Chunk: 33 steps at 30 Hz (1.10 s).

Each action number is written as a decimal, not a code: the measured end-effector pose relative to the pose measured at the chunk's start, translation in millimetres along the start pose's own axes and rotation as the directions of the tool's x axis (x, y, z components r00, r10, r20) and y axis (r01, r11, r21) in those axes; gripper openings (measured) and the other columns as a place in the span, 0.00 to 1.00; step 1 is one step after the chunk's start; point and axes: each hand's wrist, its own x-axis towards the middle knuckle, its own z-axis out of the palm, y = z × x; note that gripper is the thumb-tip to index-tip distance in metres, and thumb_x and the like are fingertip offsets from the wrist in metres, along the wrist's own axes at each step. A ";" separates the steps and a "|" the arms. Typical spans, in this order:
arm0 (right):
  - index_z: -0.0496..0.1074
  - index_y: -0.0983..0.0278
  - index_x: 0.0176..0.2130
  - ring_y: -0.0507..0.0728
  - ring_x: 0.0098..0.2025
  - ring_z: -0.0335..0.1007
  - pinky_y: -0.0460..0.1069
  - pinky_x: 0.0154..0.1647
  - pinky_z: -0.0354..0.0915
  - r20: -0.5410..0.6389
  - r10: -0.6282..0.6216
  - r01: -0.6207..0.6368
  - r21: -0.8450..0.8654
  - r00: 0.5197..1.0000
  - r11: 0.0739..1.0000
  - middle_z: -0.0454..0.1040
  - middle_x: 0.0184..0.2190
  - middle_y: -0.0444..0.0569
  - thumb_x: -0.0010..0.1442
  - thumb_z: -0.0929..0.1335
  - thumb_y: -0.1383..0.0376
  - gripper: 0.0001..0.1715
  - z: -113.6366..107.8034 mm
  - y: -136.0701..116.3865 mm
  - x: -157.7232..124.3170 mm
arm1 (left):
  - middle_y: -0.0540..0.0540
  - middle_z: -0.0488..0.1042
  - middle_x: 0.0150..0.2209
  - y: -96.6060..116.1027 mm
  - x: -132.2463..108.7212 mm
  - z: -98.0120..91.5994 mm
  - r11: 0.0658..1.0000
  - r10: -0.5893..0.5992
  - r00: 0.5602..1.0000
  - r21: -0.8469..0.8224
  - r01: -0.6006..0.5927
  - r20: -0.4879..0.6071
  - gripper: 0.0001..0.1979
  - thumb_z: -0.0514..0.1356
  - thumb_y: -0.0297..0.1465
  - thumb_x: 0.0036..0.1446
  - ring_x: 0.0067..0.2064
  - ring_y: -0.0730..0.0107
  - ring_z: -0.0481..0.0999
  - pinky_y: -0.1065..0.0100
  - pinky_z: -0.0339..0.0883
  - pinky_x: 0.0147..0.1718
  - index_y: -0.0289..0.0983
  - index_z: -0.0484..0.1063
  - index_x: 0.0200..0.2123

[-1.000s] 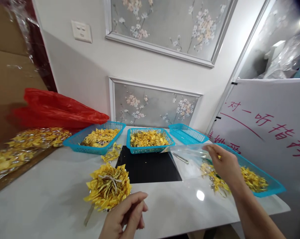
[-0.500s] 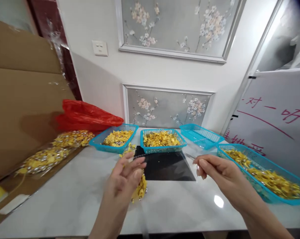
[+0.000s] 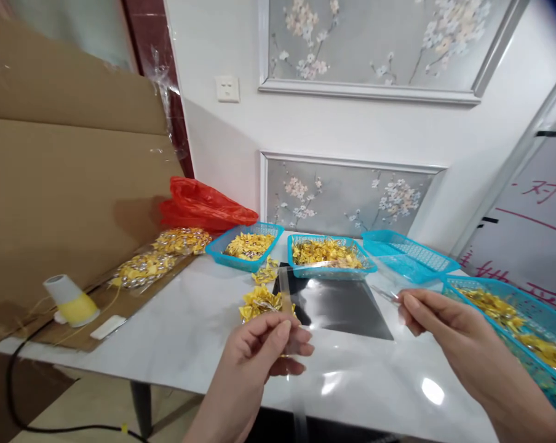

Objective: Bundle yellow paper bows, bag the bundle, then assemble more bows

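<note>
My left hand (image 3: 259, 363) is closed, with thumb and fingertips pinching a clear plastic film (image 3: 285, 292), perhaps a bag; its glossy reflections spread over the table's middle. In my right hand (image 3: 437, 314) is a thin, pointed metal tool that looks like tweezers (image 3: 383, 294), its tip directed left over the right edge of a black mat (image 3: 347, 307). Just beyond my left hand lies a small pile of yellow ornaments (image 3: 262, 300) with shiny silver parts, partly hidden by the hand and seen beside the film.
Blue baskets of yellow pieces stand at back left (image 3: 234, 261), at back middle (image 3: 296, 269) and on the right (image 3: 504, 344). Another blue basket (image 3: 407, 258) is at back right. Bagged pieces (image 3: 144, 271), a red plastic bag (image 3: 208, 206) and a yellow-white cone (image 3: 72, 301) sit left.
My left hand has gone from loosely spread fingers to a pinch on the clear film, now visible over the mat. The view has swung left; my right hand keeps the tool.
</note>
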 end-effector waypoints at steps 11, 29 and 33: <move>0.68 0.62 0.24 0.52 0.27 0.57 0.46 0.29 0.57 0.007 0.078 -0.078 0.153 0.997 0.985 0.63 0.21 0.42 0.61 0.66 0.50 0.22 10.4 9.5 1.4 | 0.48 0.78 0.28 8.0 -4.0 9.1 0.995 0.057 0.998 0.082 -0.057 0.010 0.06 0.67 0.33 0.51 0.29 0.72 0.75 0.75 0.72 0.25 0.37 0.77 0.32; 0.70 0.61 0.30 0.52 0.23 0.62 0.46 0.25 0.62 -0.045 -0.038 0.039 0.014 0.998 0.999 0.68 0.23 0.44 0.61 0.64 0.50 0.18 29.3 3.9 20.5 | 0.53 0.72 0.25 4.7 -2.4 18.8 0.997 -0.020 0.998 0.080 0.016 0.053 0.12 0.68 0.32 0.48 0.25 0.75 0.74 0.78 0.66 0.19 0.37 0.66 0.26; 0.71 0.61 0.28 0.52 0.22 0.62 0.46 0.23 0.63 -0.036 -0.065 0.065 -0.009 0.997 0.998 0.67 0.20 0.43 0.61 0.64 0.51 0.19 34.3 5.7 21.5 | 0.55 0.69 0.20 -3.3 0.5 16.4 0.994 -0.009 0.998 0.107 0.002 0.069 0.09 0.67 0.33 0.49 0.22 0.77 0.70 0.77 0.66 0.19 0.37 0.72 0.31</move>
